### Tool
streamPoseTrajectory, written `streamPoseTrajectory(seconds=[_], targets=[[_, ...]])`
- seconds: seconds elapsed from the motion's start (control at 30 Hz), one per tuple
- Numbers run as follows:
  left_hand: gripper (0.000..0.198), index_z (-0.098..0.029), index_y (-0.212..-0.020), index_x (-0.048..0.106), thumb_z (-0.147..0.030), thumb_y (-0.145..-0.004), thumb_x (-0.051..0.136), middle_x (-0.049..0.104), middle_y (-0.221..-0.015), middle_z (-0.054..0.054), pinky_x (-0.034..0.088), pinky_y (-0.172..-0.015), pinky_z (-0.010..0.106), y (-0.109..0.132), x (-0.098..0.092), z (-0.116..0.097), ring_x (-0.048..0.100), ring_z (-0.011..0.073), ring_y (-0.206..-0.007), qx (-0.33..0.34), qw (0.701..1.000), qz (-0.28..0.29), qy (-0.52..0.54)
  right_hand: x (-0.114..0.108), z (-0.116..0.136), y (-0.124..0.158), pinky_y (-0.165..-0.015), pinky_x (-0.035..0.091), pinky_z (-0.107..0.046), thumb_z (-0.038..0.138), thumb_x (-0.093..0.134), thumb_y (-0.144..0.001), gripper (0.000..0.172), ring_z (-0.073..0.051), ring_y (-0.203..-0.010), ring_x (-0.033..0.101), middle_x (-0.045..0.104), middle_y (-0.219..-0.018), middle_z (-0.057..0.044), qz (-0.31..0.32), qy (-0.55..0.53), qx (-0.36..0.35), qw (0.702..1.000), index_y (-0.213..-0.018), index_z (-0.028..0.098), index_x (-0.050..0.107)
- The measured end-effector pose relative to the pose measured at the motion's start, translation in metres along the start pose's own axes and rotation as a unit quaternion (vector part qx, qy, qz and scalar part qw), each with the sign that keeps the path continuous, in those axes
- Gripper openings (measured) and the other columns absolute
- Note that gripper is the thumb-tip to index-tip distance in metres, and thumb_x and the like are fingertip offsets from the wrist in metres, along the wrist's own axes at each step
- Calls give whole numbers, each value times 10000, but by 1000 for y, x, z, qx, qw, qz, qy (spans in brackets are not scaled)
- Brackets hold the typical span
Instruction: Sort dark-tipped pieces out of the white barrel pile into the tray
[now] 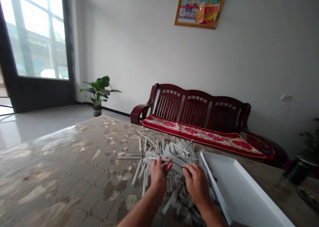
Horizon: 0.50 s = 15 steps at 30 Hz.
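Observation:
A heap of thin white sticks (179, 147), perhaps plastic, lies loose and crisscrossed on the tabletop. My left hand (158, 174) and my right hand (196, 183) are both at the heap's near side. Their fingers close on a small bundle of white sticks (174, 161) lying across the gap between them. A shallow white tray (240, 190) sits right of my right hand, with its left rim beside the heap. The tray looks bare in the part I can see.
The marble-patterned table (62, 164) extends to the left and ahead. Behind it stand a dark red wooden bench (194, 110) with a red cushion (201, 135) and a potted plant (98, 92). A dark pot (297, 170) stands at the right.

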<state>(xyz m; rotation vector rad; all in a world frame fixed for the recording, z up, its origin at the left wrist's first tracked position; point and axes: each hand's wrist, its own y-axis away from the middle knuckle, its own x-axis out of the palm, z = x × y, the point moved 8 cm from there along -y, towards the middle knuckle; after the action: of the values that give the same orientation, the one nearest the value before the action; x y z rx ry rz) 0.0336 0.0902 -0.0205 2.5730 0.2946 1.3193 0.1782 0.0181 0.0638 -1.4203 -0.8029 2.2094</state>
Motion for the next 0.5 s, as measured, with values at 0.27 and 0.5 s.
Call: streamPoseTrajectory(seconds=[0.27,0.5], targets=[[228,-186,-805,504,-352,-857,650,684,-772,29,584,-575,263,1,9,-1,725,164,-640,22,997,44,-65,-12,13,-3,-778,412,-331,194,486,-930,220,-211,-822,571,643,-823,-47,-12,61,-48,997,-883,217,701],[354,-155,-781,586,-393,-672,823,684,-704,19,493,-494,179,20,28,26,662,117,-573,-56,980,158,-105,-9,18,-11,-889,454,-382,243,406,-966,301,-225,-991,584,661,-1033,-68,-5,-33,-38,999,-1162,235,634]])
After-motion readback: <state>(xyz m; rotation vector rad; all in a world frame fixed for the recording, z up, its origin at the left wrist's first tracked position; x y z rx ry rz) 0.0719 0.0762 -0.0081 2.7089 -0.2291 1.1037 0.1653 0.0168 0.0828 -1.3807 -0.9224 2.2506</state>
